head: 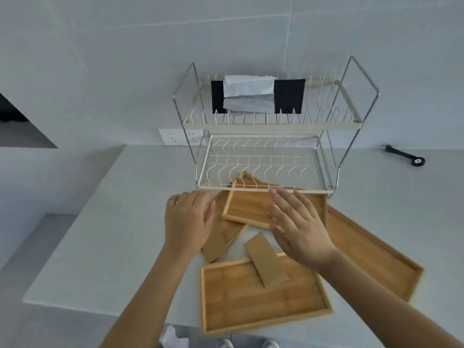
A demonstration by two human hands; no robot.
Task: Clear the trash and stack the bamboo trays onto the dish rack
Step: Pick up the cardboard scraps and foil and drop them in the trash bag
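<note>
Several bamboo trays lie on the grey counter in front of a two-tier wire dish rack. The nearest tray overhangs the counter's front edge, and a brown cardboard strip lies across its far rim. A second cardboard strip rests on a tray at the left. A middle tray sits by the rack's lower shelf, and a long tray lies at the right. My left hand hovers, fingers apart, above the left strip. My right hand is spread flat over the middle tray. Neither grips anything.
A black and white tissue pack sits on the rack's top shelf. A black handled tool lies on the counter at the far right. Wall sockets are behind the rack's left leg. The counter's front edge runs just below the nearest tray.
</note>
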